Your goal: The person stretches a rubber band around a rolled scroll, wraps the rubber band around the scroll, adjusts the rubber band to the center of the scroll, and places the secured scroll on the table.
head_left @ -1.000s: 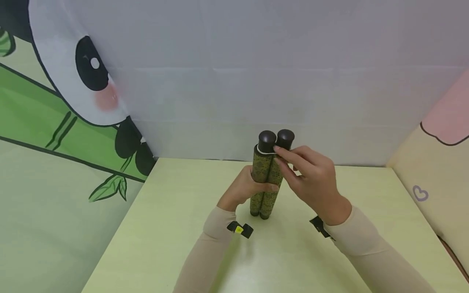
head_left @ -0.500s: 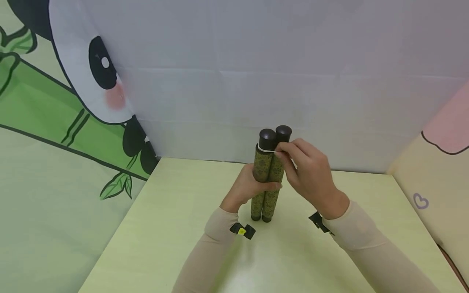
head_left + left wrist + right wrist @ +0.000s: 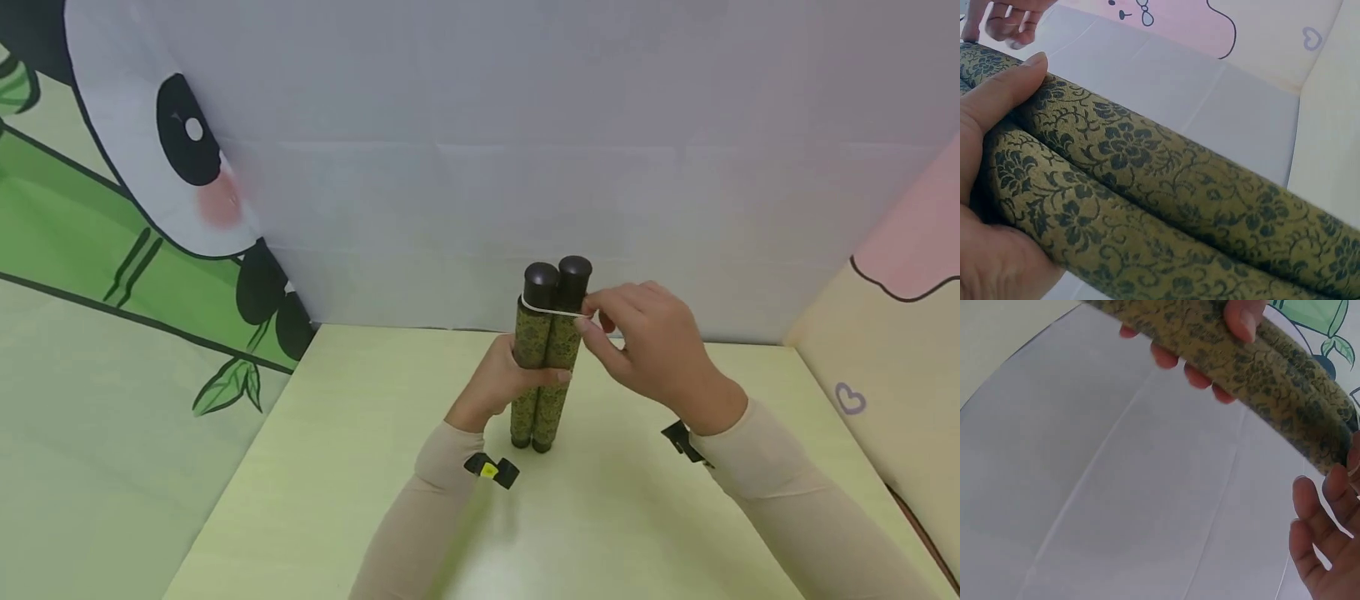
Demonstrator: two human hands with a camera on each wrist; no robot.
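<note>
Two rolled scrolls, one on the left (image 3: pixel 531 337) and one on the right (image 3: pixel 562 340), stand nearly upright side by side. Both have olive brocade with dark flowers and black knob ends. My left hand (image 3: pixel 501 379) grips the pair around the middle, its thumb across the front; the left wrist view shows the thumb (image 3: pixel 1013 87) lying over the brocade. A thin white band (image 3: pixel 551 312) runs around the scrolls just below the upper knobs. At its right side my right hand (image 3: pixel 652 342) pinches the band between thumb and index finger, the other fingers bent loosely.
The scrolls' lower ends are close over a pale yellow-green table (image 3: pixel 360 467). Behind it rises a grey-white backdrop (image 3: pixel 420 208). Painted panels flank it, with a panda face and bamboo (image 3: pixel 97 225) on the left and a small heart (image 3: pixel 850 398) on the right.
My right hand has moved right, away from between the knobs, drawing the white band taut across the front of the right scroll. The left hand keeps its grip on the scrolls.
</note>
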